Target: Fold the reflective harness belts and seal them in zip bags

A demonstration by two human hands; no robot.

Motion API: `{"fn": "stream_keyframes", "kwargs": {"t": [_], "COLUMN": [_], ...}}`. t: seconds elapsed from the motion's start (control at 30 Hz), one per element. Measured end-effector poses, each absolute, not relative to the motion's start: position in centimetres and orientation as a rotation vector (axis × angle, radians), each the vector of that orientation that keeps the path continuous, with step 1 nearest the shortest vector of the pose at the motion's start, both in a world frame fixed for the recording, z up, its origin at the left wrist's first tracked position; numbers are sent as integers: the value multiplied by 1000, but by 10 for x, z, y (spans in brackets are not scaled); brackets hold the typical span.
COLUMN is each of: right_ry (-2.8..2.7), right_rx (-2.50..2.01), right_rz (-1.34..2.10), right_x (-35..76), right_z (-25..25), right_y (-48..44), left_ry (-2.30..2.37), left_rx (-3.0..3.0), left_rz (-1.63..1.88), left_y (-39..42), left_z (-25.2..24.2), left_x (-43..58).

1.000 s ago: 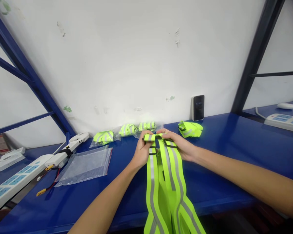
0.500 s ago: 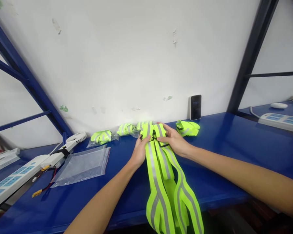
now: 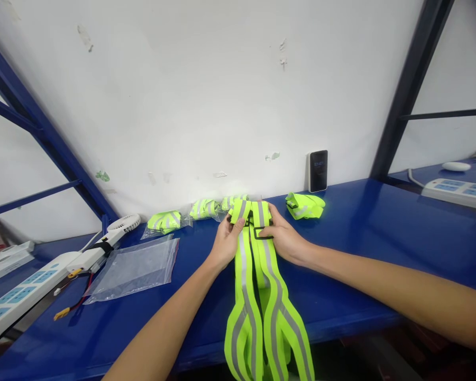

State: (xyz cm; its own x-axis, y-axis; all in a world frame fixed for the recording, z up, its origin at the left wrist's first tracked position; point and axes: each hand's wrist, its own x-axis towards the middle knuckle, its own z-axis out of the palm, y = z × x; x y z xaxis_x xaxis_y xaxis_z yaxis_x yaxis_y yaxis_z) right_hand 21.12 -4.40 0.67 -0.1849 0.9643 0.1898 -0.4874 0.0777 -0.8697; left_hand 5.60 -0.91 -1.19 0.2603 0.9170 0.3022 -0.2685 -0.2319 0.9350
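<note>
Between both hands is a neon-yellow reflective strap harness (image 3: pixel 244 272) with grey stripes and black buckles. My left hand (image 3: pixel 226 241) grips the folded top of its left straps, thumb in front. On the other side, my right hand (image 3: pixel 286 236) pinches the right straps, its thumb across a black slide buckle (image 3: pixel 263 233). The long loops hang down over the table's front edge, and their lower ends leave the picture. Behind the hands lie bagged yellow bundles, one at the left (image 3: pixel 164 221), one nearer the middle (image 3: pixel 204 208) and one partly hidden (image 3: pixel 235 202).
An unbagged yellow bundle (image 3: pixel 305 205) lies right of my hands on the blue table (image 3: pixel 365 248). A clear zip bag (image 3: pixel 135 267) lies flat at left, beside a small white fan (image 3: pixel 124 223), wires and a power strip (image 3: pixel 27 288). A phone-like device (image 3: pixel 318 171) leans against the wall.
My right hand has shifted slightly and turned the right straps, so the black buckle now faces me more squarely. The hanging loops have swung to the left.
</note>
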Motion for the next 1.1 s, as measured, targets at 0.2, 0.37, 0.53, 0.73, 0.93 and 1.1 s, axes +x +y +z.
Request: {"fn": "stream_keyframes", "kwargs": {"t": [0.2,0.37,0.53,0.73,0.93,1.1], "right_ry": [-1081,-1119,-1075,-1016,-880,-875], "right_rx": [-612,-660,-768,-826,-790,-827], "right_rz": [1528,1473,1509,1553,1673,1748], "right_x": [211,213,217,216,214,216], "right_z": [7,4,6,11,2,8], "right_y": [-40,-39,-34,-38,-33,-38], "left_ry": [684,721,728,709,784,740], "left_rx": [1230,1370,1462,1660,1750,1660], "left_rz": [1351,1372,1394,1323,1384,1376], "left_y": [-12,-12,-13,-10,-10,-13], "left_z": [-8,-5,-5,-4,-9,-3], "left_x": [57,52,51,46,48,51]}}
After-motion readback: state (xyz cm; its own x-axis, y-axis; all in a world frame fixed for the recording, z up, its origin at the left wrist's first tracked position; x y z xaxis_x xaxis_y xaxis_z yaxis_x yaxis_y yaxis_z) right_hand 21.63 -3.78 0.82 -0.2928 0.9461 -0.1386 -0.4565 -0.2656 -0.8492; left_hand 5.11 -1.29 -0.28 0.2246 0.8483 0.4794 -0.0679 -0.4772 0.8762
